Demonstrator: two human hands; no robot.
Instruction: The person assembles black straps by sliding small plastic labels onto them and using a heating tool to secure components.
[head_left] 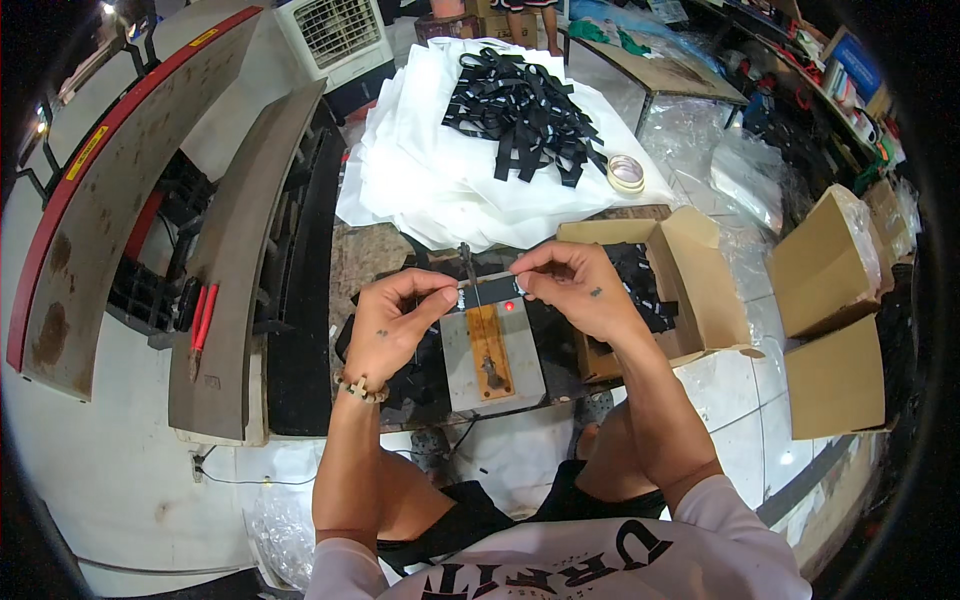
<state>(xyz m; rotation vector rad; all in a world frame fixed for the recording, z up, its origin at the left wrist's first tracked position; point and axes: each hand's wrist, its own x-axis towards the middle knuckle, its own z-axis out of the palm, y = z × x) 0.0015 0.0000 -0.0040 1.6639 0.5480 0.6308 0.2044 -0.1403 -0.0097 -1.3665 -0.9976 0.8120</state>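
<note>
A short black fabric strip is stretched level between my two hands, with pale marks near its ends. My left hand pinches the left end between thumb and fingers; a beaded bracelet circles that wrist. At the right end, my right hand grips the strip the same way. Below it sits a small grey bench device with a yellowish-brown plate on top and a lit red lamp. A thin upright metal piece meets the strip; whether it touches, I cannot tell.
An open cardboard box of black strips stands right of the device. Beyond, white sheets carry a heap of black strips and tape rolls. Red-handled pliers lie on the left panel. More black pieces lie by my left hand.
</note>
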